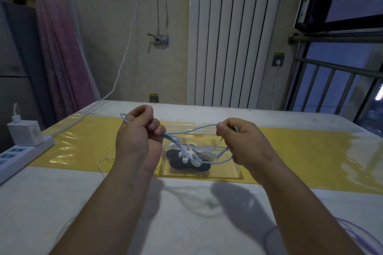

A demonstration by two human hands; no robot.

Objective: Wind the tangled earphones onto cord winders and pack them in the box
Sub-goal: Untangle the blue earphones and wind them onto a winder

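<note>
Both hands are raised over the table, holding a blue earphone cord (192,130) stretched between them. My left hand (138,132) pinches one end, with a loop of cord sticking out behind its fingers. My right hand (242,141) grips the other part, and more loops hang below it. White earbuds (190,156) dangle from the cord above a clear plastic box (228,172). Dark cord winders (186,163) lie inside the box. A thin white cord (103,161) lies on the table left of my left wrist.
A white power strip (22,155) with a charger cube (23,131) sits at the table's left edge. A yellow mat (310,157) crosses the table under the box. A purple cord (356,234) lies at the near right. A radiator and a window railing stand behind.
</note>
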